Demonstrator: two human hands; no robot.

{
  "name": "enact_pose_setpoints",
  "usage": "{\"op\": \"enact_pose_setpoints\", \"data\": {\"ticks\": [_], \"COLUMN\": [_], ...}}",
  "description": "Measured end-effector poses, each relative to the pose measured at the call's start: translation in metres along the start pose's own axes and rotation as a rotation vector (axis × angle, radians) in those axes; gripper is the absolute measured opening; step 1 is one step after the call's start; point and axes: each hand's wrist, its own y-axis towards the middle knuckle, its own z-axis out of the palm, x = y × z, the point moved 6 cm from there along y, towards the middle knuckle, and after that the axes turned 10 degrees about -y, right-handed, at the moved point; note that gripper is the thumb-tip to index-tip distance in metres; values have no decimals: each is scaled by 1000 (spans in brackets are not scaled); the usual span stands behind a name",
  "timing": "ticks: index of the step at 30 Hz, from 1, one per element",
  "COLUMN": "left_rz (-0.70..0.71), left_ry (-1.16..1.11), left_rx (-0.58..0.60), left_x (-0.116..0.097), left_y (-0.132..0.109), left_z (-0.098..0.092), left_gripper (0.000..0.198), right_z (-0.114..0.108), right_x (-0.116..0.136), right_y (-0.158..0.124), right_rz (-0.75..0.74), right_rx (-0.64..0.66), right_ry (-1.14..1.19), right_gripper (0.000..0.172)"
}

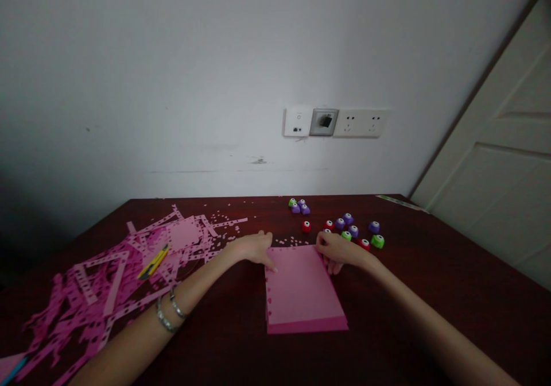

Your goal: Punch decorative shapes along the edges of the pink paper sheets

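**Pink paper stack steadied at its far corners**

The left hand (253, 248) is laid flat, fingers spread, on the far left corner of a pink paper stack (303, 291). The right hand (338, 251) is curled loosely over the far right corner, holding nothing else. The stack lies on the dark tabletop (430, 294), just before the person. For neat work, both corners are best kept pressed and the edges squared. Small coloured punches (348, 228) are clustered just behind the right hand; punched pink scraps (107, 282) and a yellow knife (152, 262) lie to the left.
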Motion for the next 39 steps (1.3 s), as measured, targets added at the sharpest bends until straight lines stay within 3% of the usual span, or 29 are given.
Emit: {"op": "enact_pose_setpoints", "data": {"ticks": [2,6,8,12,15,19,23,33,39], "left_rz": [-5,19,67,132,140,162,143,126,156], "left_ry": [-17,-75,-87,-150,-234,-282,-256,-244,-263], "left_rx": [-14,-114,-210,-339,-387,-444,-426,-451,-451], "left_x": [-1,3,5,12,18,21,19,15,19], "left_y": [-2,-1,6,37,67,101,126,148,158], "left_z": [-1,-14,-25,-42,-50,-53,-51,-51,-51], "left_gripper": [73,65,56,36,33,32,38,36,34], "right_z": [-5,-38,-48,-46,-44,-49,-55,-62,-63], "right_x": [0,16,25,30,25,12,-2,-21,-18], "right_y": [1,1,6,34,49,50,44,35,28], "right_rz": [-29,-238,-352,-483,-509,-476,-448,-412,-409], "right_rx": [-52,-448,-571,-476,-428,-419,-430,-437,-490], "right_ry": [-47,-337,-456,-491,-471,-459,-474,-570,-629], "right_gripper": [7,6,12,30,30,31,36,34,35]}}
